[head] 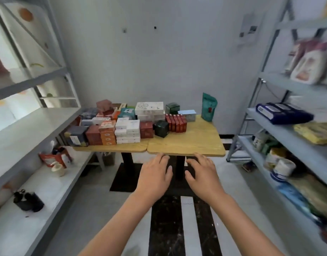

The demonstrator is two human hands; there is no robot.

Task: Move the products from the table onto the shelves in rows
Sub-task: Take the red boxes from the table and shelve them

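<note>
A wooden table [192, 143] stands ahead with several small product boxes stacked on its left and back parts: white boxes [127, 132], orange boxes [107, 133], red boxes [176, 122], a dark green cube box [161, 128] and a tall green pouch [208, 107] at the back right. My left hand [154, 172] and my right hand [203, 172] hover side by side just in front of the table's near edge, palms down, fingers spread, holding nothing. Grey metal shelves [35, 124] stand on the left and shelves [288, 126] on the right.
The right shelves hold a dark blue pack [284, 112], yellow packs [315, 133], cans [282, 167] and bags. The left lower shelf holds a red carton [55, 157], a cream cup [57, 169] and a black object [28, 200]. A white wall lies behind the table.
</note>
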